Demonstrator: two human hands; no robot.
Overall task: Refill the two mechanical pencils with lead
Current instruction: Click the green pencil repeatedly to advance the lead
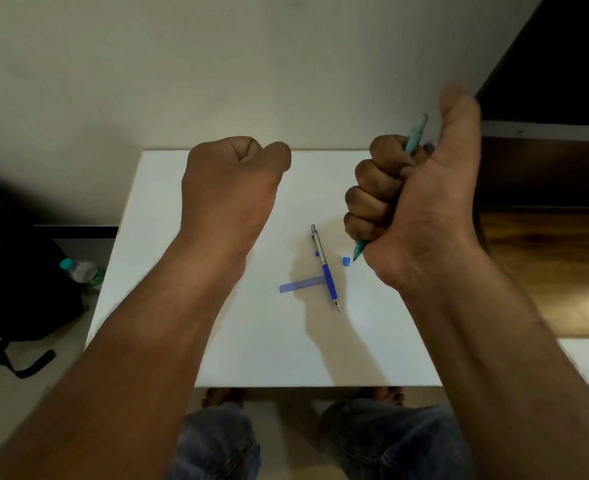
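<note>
My right hand (410, 202) is fisted around a teal mechanical pencil (416, 135), thumb stretched upward; the pencil's top end sticks out above the fingers and its tip (357, 251) pokes out below. A blue and silver mechanical pencil (325, 268) lies on the white table (182, 323), tip toward me. A translucent blue lead case (301, 284) lies beside it on the left, touching it. A small blue cap (346, 260) rests to the right of that pencil. My left hand (232, 188) hovers above the table's far left part, fingers curled shut; I cannot see anything in it.
A black bag (19, 289) and a plastic bottle (82, 271) with a teal cap sit on the floor left of the table. A wooden surface (545, 271) is to the right. A plain wall stands behind the table. My knees are under the near edge.
</note>
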